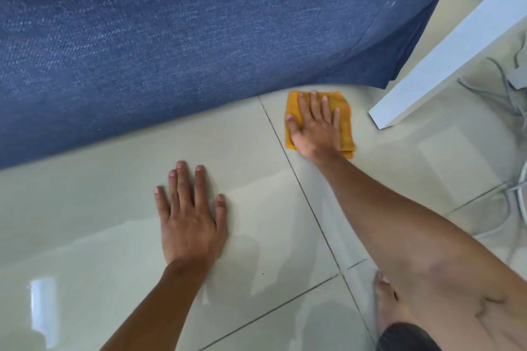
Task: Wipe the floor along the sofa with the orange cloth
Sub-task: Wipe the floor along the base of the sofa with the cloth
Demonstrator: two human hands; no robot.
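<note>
The orange cloth (346,120), folded into a rectangle, lies flat on the pale tiled floor (85,208) right at the foot of the blue sofa (171,37). My right hand (315,128) presses flat on top of the cloth, fingers spread and pointing toward the sofa. My left hand (189,216) rests palm-down on the bare tiles to the left and nearer to me, fingers apart and holding nothing.
A white table leg (445,65) stands just right of the cloth. Grey cables (507,85) lie on the floor at the far right. My bare foot (385,302) and knee are at the bottom right. The sofa's front runs diagonally from lower left to upper right.
</note>
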